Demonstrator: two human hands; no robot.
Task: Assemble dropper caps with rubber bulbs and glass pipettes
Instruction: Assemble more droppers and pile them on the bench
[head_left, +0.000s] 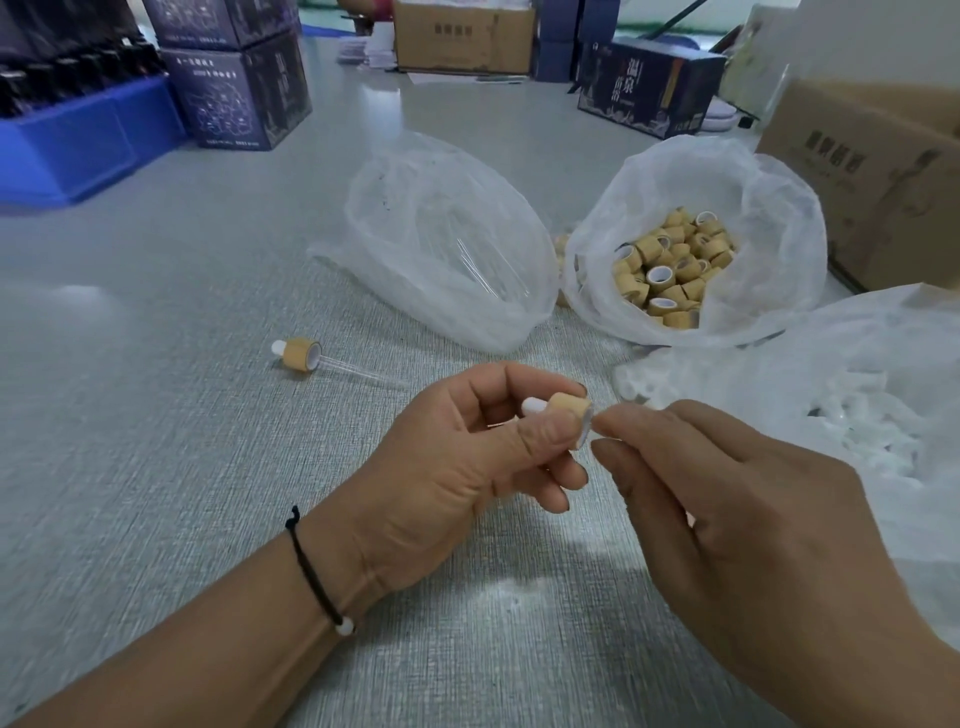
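My left hand (467, 447) grips a bamboo-coloured dropper cap (569, 410) with a white rubber bulb (532, 405) sticking out of its left side. My right hand (727, 499) pinches at the cap's open right end; a glass pipette between its fingertips is too faint to make out. One finished dropper (300, 352), cap, bulb and glass pipette, lies on the grey table to the left. A plastic bag of bamboo caps (670, 265) stands open at the back right. A bag with clear glass pipettes (467, 249) lies beside it. White bulbs (644, 384) fill a bag at the right.
A blue bin (78, 150) with dark bottles sits at the far left, next to stacked dark printed boxes (244, 88). Cardboard boxes stand at the back (462, 36) and at the right edge (872, 176). The grey textured table (156, 467) spreads under my hands.
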